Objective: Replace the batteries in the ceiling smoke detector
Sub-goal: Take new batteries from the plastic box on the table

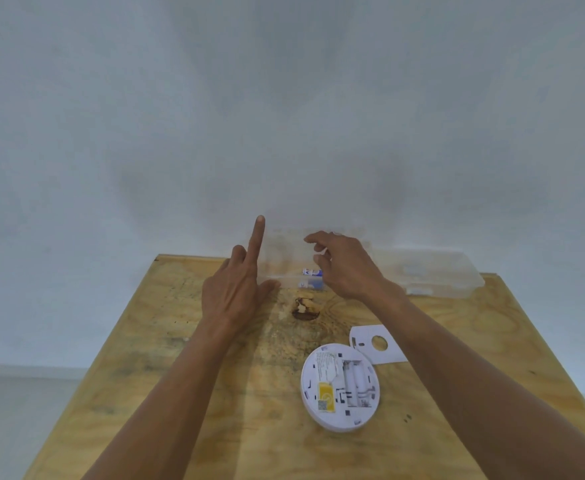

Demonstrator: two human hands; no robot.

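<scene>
Your left hand (pixel 235 292) steadies the clear box (pixel 433 271), forefinger raised. Your right hand (pixel 346 265) hovers loosely open, holding nothing, over the battery (pixel 311 271) inside. It looks small, hard, slick: pinch it mid-body. The smoke detector (pixel 340 386) lies face-down nearby, bay empty.

Both forearms bare — no sleeves; left hand (pixel 230 296) and right hand (pixel 348 268) ungloved.

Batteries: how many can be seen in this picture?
1 for sure: a battery with a blue label lies in the clear plastic box, beside the right hand. Its reflection shows below. The hand may hide more.
</scene>
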